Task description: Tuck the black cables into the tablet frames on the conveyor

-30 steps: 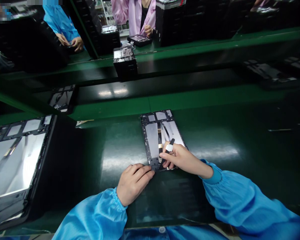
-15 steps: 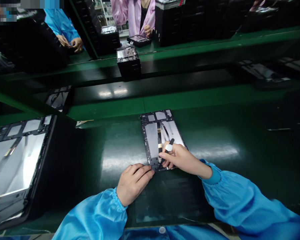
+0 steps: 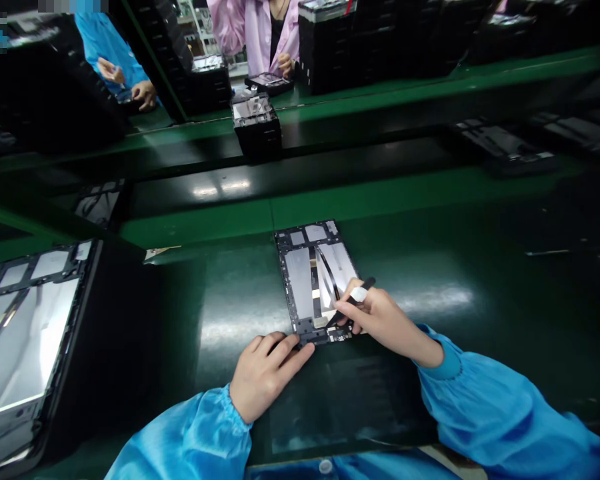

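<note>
An opened tablet chassis [image 3: 305, 273] with silver plates and a dark ribbon cable lies on the green mat in front of me. My right hand [image 3: 380, 317] is closed around a black stick tool with a white band [image 3: 359, 292], its tip resting on the chassis's lower right part. My left hand [image 3: 265, 373] rests on the mat with its fingers lying against the chassis's near left corner, holding nothing.
A stack of open tablet chassis in a black tray [image 3: 25, 333] stands at the left. A conveyor belt [image 3: 290, 177] runs across behind, carrying a black stack [image 3: 256, 123]. Across the line, a person in blue [image 3: 110, 60] and a person in pink [image 3: 270, 30] work at their stations.
My right hand has shifted to the right and tilted the tool outward, uncovering more of the ribbon cable. The view has shifted slightly. The left hand stays at the corner.
</note>
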`<action>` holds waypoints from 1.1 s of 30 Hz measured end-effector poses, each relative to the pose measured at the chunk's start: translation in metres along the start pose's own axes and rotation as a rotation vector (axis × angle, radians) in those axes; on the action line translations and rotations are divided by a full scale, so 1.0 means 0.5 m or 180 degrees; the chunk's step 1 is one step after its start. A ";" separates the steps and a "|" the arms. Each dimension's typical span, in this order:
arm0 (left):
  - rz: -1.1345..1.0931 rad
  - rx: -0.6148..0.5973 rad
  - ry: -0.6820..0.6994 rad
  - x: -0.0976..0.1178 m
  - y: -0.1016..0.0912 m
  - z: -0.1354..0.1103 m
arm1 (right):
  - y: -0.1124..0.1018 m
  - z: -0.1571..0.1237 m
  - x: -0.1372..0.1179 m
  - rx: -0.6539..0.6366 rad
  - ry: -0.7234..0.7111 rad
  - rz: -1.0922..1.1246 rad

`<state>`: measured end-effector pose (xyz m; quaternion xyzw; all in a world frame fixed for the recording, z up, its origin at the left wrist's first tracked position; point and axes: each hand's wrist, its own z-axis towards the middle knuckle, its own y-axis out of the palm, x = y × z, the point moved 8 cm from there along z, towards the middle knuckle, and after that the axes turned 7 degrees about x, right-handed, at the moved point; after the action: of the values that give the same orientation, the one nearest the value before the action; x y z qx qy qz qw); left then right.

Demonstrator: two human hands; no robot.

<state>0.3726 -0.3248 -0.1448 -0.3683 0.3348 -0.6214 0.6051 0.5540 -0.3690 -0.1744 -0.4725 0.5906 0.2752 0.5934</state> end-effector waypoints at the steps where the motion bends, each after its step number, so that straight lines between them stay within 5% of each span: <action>1: -0.0018 0.0006 -0.0010 -0.001 0.001 0.000 | -0.011 -0.008 -0.003 0.0071 -0.0126 -0.0117; 7: -0.0112 0.0025 -0.0094 -0.003 0.008 -0.008 | -0.017 -0.034 -0.011 0.0137 -0.0525 -0.0687; 33: -0.0104 -0.0077 -0.0275 -0.002 0.031 -0.015 | -0.012 -0.024 -0.013 0.0188 -0.0425 -0.0528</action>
<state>0.3740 -0.3245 -0.1619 -0.4075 0.3097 -0.6107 0.6043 0.5528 -0.3805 -0.1650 -0.4827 0.5165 0.2384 0.6659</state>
